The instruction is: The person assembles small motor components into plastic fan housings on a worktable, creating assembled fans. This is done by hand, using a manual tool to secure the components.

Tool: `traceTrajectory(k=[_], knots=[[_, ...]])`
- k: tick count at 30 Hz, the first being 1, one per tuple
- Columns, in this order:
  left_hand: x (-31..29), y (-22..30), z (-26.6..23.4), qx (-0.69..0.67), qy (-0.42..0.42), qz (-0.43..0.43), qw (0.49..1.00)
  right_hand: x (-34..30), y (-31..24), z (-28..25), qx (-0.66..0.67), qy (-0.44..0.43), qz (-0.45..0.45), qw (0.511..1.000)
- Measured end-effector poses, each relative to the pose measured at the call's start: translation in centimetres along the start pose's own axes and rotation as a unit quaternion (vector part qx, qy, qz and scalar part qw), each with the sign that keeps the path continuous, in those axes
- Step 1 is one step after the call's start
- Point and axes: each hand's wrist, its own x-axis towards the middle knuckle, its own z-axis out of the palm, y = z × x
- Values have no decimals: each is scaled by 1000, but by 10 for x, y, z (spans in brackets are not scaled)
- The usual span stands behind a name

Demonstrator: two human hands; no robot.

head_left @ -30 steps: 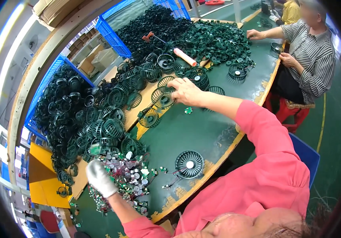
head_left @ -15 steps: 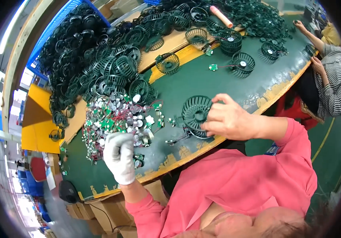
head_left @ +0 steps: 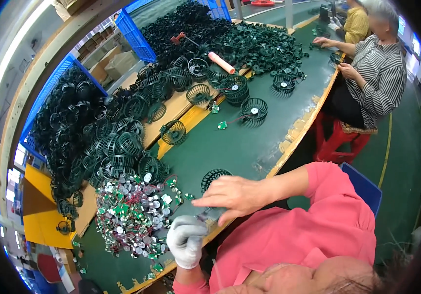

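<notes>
Bare right hand seen open, dark fan cage partly hidden by it on green table. Gloved left hand curled just beside; grip couldn't be told. Risk judged: motor pile crowded glove, so parts were liable to be snagged, swept off.

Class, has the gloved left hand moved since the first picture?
Yes: the left hand went rightward, from the left of the parts pile to its right, nearer the table edge.

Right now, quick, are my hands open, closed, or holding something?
Left hand: gloved, fingers curled; can't tell whether it holds anything.
Right hand: open, thumb and forefinger apart, partly covering a dark fan cage.
</notes>
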Motion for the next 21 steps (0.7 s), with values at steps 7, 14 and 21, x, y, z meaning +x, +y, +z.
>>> traceTrajectory(k=[7, 14, 21], knots=[[0, 8, 3, -36, 21, -82, 996, -2, 9, 1, 202, 12, 40, 978], [8, 8, -4, -102, -39, -412, 904, -3, 6, -18, 470, -56, 227, 851], [25, -21, 7, 323, -107, -66, 938, 6, 18, -25, -33, -42, 149, 987]])
